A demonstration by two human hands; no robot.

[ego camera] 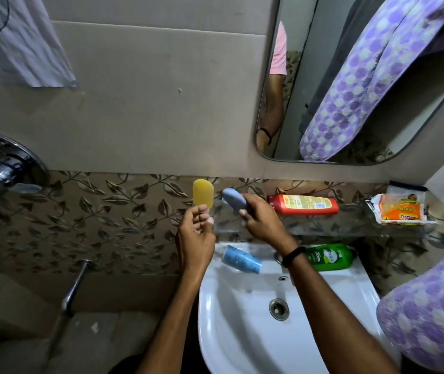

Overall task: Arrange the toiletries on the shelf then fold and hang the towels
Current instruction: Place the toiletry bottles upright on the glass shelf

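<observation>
My left hand [196, 230] holds a yellow soap bar [203, 197] upright by its lower end, just left of the glass shelf [323, 230]. My right hand [261, 220] grips a blue-grey soap bar [233, 200] over the shelf's left end. A red bottle [303, 204] lies on its side on the shelf, and a scrub pad packet [401, 209] sits at the right end. A blue tube [241, 259] and a green bottle [328, 257] lie on the back rim of the white sink [229, 319]. A purple dotted towel [428, 314] hangs at the right.
A mirror [336, 76] above the shelf reflects the purple towel and a person's arm. A white cloth [18, 41] hangs at the upper left. A chrome shower mixer [2, 168] and a tap spout [76, 284] stick out of the left wall.
</observation>
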